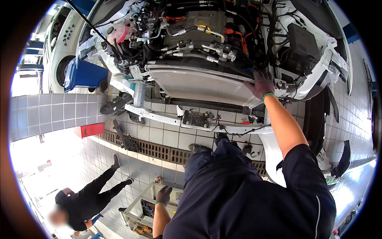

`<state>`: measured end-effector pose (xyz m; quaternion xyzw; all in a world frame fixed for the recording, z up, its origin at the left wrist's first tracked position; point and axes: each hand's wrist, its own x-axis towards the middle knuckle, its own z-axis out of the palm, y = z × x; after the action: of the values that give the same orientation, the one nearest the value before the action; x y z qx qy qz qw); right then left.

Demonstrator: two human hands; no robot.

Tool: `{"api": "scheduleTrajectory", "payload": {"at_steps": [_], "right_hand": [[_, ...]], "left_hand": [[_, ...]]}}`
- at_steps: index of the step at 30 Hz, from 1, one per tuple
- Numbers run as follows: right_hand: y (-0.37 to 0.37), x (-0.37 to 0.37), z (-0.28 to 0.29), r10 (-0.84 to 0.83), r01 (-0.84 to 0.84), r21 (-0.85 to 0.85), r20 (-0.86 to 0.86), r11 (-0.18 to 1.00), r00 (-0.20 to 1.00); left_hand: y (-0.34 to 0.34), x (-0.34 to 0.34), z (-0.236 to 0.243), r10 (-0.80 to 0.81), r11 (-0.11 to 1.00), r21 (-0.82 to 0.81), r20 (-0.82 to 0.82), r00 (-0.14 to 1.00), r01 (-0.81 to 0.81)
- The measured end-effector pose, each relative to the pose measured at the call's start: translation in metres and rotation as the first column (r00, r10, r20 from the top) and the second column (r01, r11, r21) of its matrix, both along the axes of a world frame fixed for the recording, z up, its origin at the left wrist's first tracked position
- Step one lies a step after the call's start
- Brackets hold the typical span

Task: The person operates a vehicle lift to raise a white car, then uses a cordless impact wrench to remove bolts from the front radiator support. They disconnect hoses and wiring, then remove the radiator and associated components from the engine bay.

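Observation:
My right hand (260, 84), in a dark glove with a green cuff, has its fingers curled over the right end of the top edge of a silver radiator (195, 85) in a white car's open front. Hoses and orange cables lie around a metal unit (195, 26) behind it. Below the radiator runs a white crossbar (159, 115) with a black part (195, 119) on it. My left hand (163, 196), also gloved, is low beside a beige tool cart (135, 213), its fingers loosely closed; I cannot make out anything in them.
A co-worker (87, 199) in dark clothes is at lower left. A blue bin (83, 75), a red box (90, 130) and another white car (59, 47) stand left. A drain grate (157, 151) crosses the tiled floor. Loose black parts (125, 137) lie near it.

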<state>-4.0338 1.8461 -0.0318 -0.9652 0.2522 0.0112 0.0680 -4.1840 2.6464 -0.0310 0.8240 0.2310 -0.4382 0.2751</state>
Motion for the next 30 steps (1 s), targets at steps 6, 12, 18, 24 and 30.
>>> {"api": "scheduleTrajectory", "payload": {"at_steps": [6, 12, 18, 24, 30], "right_hand": [[0.004, -0.001, -0.004, -0.044, 0.044, 0.017, 0.003, 0.999, 0.999], [0.060, -0.043, -0.009, 0.032, -0.015, -0.085, 0.201, 0.996, 0.979], [0.104, -0.089, -0.010, 0.027, -0.045, 0.078, 0.217, 0.996, 0.976], [0.072, -0.037, 0.022, 0.095, -0.116, 0.025, 0.419, 0.993, 0.903], [0.044, -0.002, 0.019, 0.109, -0.105, -0.033, 0.240, 0.994, 0.965]], "left_hand": [[-0.014, 0.016, -0.003, -0.032, 0.999, -0.022, 0.064, 0.997, 0.033], [-0.070, 0.048, 0.026, -0.084, 0.993, -0.072, 0.118, 0.989, 0.093], [-0.065, 0.053, 0.020, -0.118, 0.991, -0.056, 0.105, 0.987, 0.125], [-0.018, 0.035, -0.011, -0.088, 0.995, -0.044, 0.054, 0.995, 0.091], [0.022, 0.033, -0.045, -0.292, 0.951, -0.092, 0.054, 0.955, 0.296]]}}
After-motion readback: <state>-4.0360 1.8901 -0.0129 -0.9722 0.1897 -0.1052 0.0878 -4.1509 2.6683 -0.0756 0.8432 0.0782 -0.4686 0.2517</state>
